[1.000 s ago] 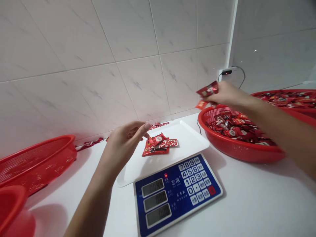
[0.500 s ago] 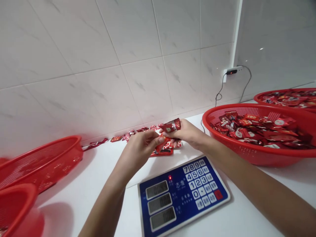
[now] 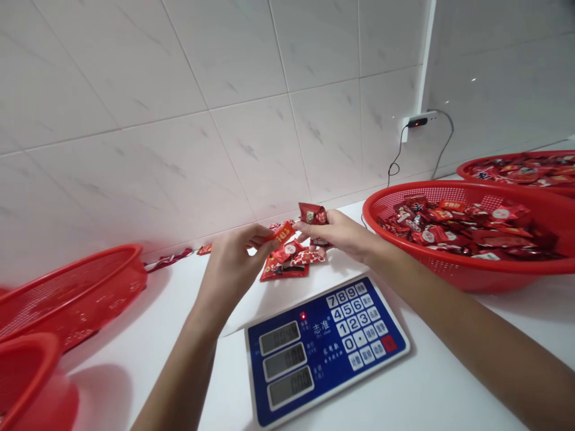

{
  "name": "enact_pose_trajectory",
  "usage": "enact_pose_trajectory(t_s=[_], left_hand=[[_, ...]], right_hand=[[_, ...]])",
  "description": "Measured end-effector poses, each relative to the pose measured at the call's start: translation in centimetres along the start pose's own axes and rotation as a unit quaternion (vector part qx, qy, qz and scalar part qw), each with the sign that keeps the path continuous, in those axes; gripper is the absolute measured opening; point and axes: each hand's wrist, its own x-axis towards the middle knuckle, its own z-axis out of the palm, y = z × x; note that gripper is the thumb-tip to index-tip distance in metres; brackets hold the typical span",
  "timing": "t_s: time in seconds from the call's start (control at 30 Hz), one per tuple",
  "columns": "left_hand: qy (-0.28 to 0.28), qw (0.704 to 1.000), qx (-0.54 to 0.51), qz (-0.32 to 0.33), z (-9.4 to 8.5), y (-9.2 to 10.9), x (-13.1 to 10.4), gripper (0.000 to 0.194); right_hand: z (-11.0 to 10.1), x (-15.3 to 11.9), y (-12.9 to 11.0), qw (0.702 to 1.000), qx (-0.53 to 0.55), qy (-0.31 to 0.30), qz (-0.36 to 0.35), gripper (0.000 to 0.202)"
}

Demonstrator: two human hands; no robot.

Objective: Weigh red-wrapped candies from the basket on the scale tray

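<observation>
Between the thumb and fingers of my left hand is a small red-orange candy packet with yellow lettering. My right hand is closed around dark red candy packets; how many it holds, I cannot tell. Both hands are over the white pan of a weighing scale. Under them a small heap of red candy packets lies on the pan, one with a white and red pattern. The scale's blue panel with displays and number keys faces me.
A red basket full of candy packets stands at right, another basket behind it. Two more red baskets are at left. Loose packets lie along the tiled wall, where a plugged-in adapter has a cable.
My left hand has drawn slightly left and lifted the red-orange packet off the heap. The heap shows more clearly. The packet in my right hand has tilted, and the view has shifted a little.
</observation>
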Motion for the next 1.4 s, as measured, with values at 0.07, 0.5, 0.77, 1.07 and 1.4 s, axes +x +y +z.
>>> enact_pose_trajectory(t_s=[0.07, 0.5, 0.77, 1.07, 1.4], left_hand=[[0.070, 0.995, 0.068, 0.025, -0.1, -0.1, -0.1, 0.007], [0.097, 0.950, 0.286, 0.086, 1.1, -0.8, 0.0, 0.011], [-0.015, 0.942, 0.328, 0.077, 1.9, -0.8, -0.1, 0.018], [-0.049, 0.993, -0.107, -0.005, -0.1, 0.1, 0.0, 0.035], [0.048, 0.986, -0.158, -0.022, -0.4, 0.5, -0.4, 0.024]], right_hand=[[-0.1, 0.0, 0.2, 0.999, -0.020, -0.016, 0.020, 0.016], [0.1, 0.0, 0.7, 0.991, 0.049, -0.103, 0.071, 0.022], [-1.0, 0.3, -0.3, 0.997, -0.009, -0.034, 0.075, 0.011], [-0.3, -0.2, -0.2, 0.996, -0.029, -0.079, -0.011, 0.019], [0.2, -0.3, -0.5, 1.000, 0.011, -0.002, -0.026, 0.009]])
